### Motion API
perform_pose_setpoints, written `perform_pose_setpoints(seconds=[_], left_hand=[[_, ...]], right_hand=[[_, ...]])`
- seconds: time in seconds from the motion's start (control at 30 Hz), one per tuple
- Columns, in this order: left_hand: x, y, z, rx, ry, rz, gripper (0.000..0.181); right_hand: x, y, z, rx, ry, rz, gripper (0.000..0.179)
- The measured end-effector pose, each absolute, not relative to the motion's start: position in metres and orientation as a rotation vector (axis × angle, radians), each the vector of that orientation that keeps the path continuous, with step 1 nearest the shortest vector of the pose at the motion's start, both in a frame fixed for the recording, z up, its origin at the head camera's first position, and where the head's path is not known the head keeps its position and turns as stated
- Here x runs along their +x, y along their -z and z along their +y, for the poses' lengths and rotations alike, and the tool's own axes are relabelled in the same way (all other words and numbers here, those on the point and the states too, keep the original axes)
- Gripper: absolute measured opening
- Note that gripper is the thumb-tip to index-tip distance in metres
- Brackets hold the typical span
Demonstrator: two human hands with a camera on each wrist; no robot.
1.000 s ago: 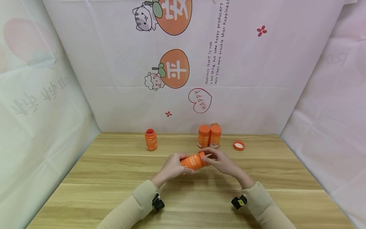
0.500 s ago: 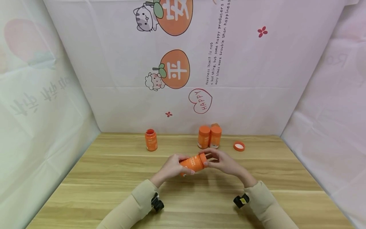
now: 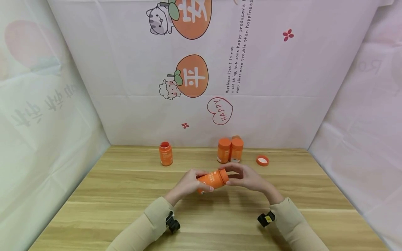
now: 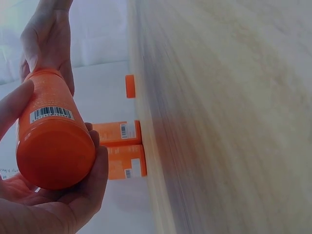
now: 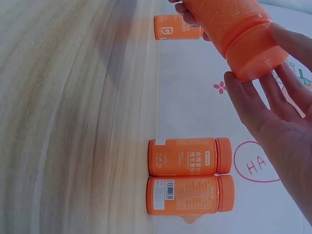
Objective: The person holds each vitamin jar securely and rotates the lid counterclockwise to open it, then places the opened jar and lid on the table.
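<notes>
Gripping the orange bottle, the left hand held it tilted above the table, cap end toward two o'clock in the head view. The right hand pinched the cap with thumb and fingertips. From this bottle, two capped bottles stood at one o'clock, an uncapped bottle at ten; a loose lid lay near two-thirty.
</notes>
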State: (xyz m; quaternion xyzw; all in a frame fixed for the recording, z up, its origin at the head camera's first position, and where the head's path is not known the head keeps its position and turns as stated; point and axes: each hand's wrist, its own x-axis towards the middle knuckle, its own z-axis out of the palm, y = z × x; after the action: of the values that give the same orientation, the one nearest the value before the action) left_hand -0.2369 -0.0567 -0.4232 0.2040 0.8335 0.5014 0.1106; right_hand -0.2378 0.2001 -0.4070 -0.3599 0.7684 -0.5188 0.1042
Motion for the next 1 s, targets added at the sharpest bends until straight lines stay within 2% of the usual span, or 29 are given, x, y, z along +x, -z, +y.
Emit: perform_pose_setpoints(seconds=[0.33,0.7,1.0], left_hand=[[-0.234,0.423,-0.055,0.585,-1.481,2.448,0.048],[-0.234,0.426,-0.053,0.574,-1.484,2.496,0.050],[-0.233,0.426,-0.050,0.589,-1.464,2.559,0.057]], right_hand=[[-0.238,0.408,0.200,-1.039,1.603,2.193,0.049],[-0.238,0.408,0.192,-0.850,1.524,2.427,0.032],[-0.242,0.407,0.184,-0.746,1.613,2.430,0.035]])
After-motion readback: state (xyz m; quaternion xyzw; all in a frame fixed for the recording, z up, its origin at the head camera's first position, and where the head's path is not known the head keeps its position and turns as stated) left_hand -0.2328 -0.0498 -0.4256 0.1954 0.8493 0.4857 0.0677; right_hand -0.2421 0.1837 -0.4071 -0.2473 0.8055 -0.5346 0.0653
